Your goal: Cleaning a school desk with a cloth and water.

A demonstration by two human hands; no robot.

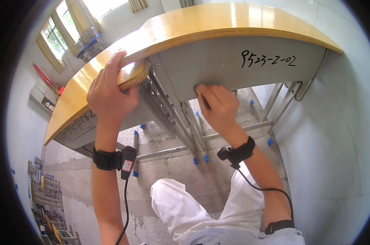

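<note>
Two desks with varnished yellow wooden tops stand side by side before me. My left hand (113,85) grips the front edge of the tabletop (160,43), its thumb beside a smaller round-cornered wooden board (133,75) just beneath. My right hand (218,104) has its fingers curled around a small dark object (205,101), mostly hidden, which I cannot name. It is at the lower edge of the right desk's grey panel (203,65). Black handwritten marks (267,58) stand on that panel. Each wrist wears a black strap with a cabled device.
Grey metal desk legs (200,144) with blue caps stand on the worn concrete floor (160,171). A pale wall (322,131) rises close on the right. Stacked stools (45,190) are at the far left, and curtained windows (55,36) at the upper left.
</note>
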